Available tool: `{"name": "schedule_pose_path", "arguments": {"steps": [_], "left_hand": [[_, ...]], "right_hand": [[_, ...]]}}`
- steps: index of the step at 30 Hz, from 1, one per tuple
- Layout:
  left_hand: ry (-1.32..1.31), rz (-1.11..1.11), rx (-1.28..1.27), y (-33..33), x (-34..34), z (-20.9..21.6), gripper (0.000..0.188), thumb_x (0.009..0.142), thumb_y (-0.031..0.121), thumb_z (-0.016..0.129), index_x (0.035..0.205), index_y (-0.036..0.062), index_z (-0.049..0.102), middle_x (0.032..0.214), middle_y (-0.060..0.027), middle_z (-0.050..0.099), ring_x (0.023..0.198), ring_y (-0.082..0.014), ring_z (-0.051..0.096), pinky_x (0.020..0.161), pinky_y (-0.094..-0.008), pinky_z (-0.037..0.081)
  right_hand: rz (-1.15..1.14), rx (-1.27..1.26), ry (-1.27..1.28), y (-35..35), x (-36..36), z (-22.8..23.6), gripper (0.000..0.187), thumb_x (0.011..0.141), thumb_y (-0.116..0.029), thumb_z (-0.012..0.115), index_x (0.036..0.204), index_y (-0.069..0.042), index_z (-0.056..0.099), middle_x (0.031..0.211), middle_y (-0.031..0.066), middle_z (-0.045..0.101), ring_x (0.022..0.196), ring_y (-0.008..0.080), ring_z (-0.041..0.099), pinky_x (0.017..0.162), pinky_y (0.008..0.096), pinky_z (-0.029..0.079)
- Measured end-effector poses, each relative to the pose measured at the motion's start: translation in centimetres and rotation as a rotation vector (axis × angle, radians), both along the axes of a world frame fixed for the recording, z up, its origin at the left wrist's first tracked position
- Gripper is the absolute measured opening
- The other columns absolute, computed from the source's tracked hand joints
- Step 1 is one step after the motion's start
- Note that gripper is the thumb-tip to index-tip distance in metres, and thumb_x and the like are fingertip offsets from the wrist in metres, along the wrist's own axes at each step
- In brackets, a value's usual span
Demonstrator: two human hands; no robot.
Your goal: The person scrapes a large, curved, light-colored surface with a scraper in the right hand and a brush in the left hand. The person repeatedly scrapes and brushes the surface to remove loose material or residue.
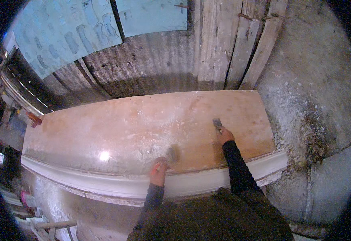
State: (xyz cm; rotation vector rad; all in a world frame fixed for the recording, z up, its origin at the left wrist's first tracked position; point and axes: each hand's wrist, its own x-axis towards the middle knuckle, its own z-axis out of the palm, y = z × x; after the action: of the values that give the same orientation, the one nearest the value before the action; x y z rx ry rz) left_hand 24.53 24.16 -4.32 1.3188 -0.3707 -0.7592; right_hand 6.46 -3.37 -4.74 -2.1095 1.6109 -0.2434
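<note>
A long wooden work surface [115,120] lies across the view, smeared with white residue and damp-looking patches. My right hand [226,135] is over its right part, closed on a small dark flat-ended tool [217,123]; the exact kind does not show. Near the front edge my left hand [158,171] is closed round a greyish, scraper-like tool [172,153], whose far end is blurred. White crumbs and wet-looking smears lie on the wood to the left of that tool. A long white moulded strip [99,180] runs along the near edge, below both hands.
An orange-red object [34,119] sits at the surface's far left corner. Corrugated sheeting [143,60] and blue panels [75,36] stand behind. Upright planks [217,44] lean at the back right. White debris [300,128] covers the floor on the right.
</note>
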Motion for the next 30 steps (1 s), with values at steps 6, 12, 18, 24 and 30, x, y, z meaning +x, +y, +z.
{"name": "schedule_pose_path", "arguments": {"steps": [6, 12, 18, 24, 30], "left_hand": [[-0.113, -0.079, 0.044, -1.0, 0.0, 3.1, 0.015, 0.08, 0.013, 0.049, 0.089, 0.002, 0.056, 0.079, -0.0024, 0.056, 0.067, -0.0096, 0.052, 0.06, -0.0217, 0.043], [-0.334, -0.114, 0.057, 0.4, 1.3, -0.1, 0.015, 0.08, 0.011, 0.048, 0.091, 0.0019, 0.054, 0.084, -0.0029, 0.055, 0.071, -0.0096, 0.052, 0.063, -0.0222, 0.043], [-0.169, -0.137, 0.056, 0.5, 1.0, -1.5, 0.016, 0.08, 0.011, 0.049, 0.092, 0.0014, 0.055, 0.084, -0.0025, 0.055, 0.072, -0.0104, 0.052, 0.064, -0.0225, 0.043], [-0.07, -0.152, 0.015, 0.4, 0.7, 1.2, 0.02, 0.08, 0.01, 0.049, 0.097, 0.0002, 0.055, 0.092, -0.0051, 0.056, 0.075, -0.0117, 0.053, 0.069, -0.0232, 0.042], [-0.393, -0.204, 0.08, -1.1, 0.3, 0.3, 0.022, 0.078, 0.009, 0.052, 0.098, 0.0016, 0.055, 0.098, -0.0074, 0.055, 0.085, -0.0145, 0.052, 0.074, -0.0249, 0.041]], "right_hand": [[0.335, -0.023, 0.076, 1.3, -3.0, -4.7, 0.03, 0.073, -0.027, 0.048, 0.101, -0.017, 0.054, 0.091, 0.0159, 0.057, 0.083, 0.0322, 0.054, 0.072, 0.041, 0.044], [0.186, 0.115, 0.08, 7.5, 3.7, 3.9, 0.033, 0.075, -0.029, 0.047, 0.106, -0.018, 0.051, 0.091, 0.0165, 0.057, 0.083, 0.0323, 0.054, 0.072, 0.0414, 0.044], [0.196, 0.094, 0.007, 3.5, 6.3, 1.0, 0.034, 0.076, -0.032, 0.047, 0.103, -0.013, 0.053, 0.094, 0.0173, 0.056, 0.084, 0.033, 0.054, 0.074, 0.0401, 0.044], [0.292, 0.076, 0.036, 9.6, 3.7, 0.8, 0.033, 0.075, -0.029, 0.048, 0.104, -0.016, 0.052, 0.089, 0.0158, 0.058, 0.081, 0.0331, 0.055, 0.073, 0.0424, 0.043], [0.191, 0.042, -0.007, 2.8, 9.4, -1.3, 0.027, 0.073, -0.027, 0.048, 0.098, -0.018, 0.052, 0.081, 0.0189, 0.057, 0.076, 0.0367, 0.054, 0.066, 0.044, 0.043]]}}
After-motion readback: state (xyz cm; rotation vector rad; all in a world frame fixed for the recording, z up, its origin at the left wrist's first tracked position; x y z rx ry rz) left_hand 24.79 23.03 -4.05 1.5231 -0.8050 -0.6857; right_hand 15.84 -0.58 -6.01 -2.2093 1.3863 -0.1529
